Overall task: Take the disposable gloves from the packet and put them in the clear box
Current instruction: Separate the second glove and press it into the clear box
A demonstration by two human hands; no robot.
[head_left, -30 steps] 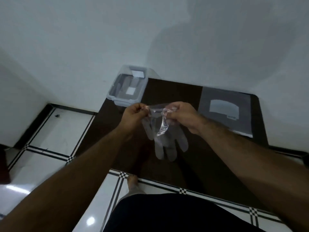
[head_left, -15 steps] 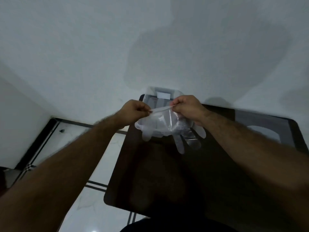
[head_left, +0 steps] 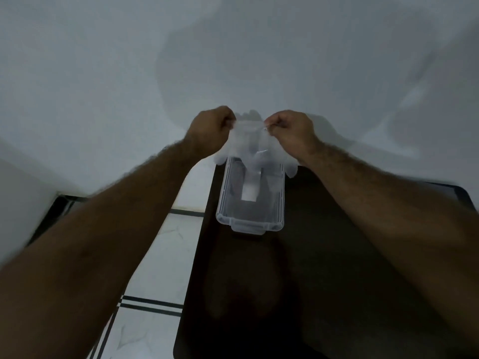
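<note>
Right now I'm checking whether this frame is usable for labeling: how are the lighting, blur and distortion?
Head view: dim and bluish, with soft shadows on the wall behind both hands; forearms near the lower edges smear from motion blur; wide-angle stretch enlarges them; the translucent gloves nearly vanish against the wall above the clear box.

Two hands (head_left: 212, 126) (head_left: 291, 130) — one glove (head_left: 250, 143) — one clear box (head_left: 250, 203).

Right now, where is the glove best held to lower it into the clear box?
Probably by the cuff edge, from above: both hands, left hand and right hand, pinch the glove there, so its fingers hang down over the clear box.
</note>
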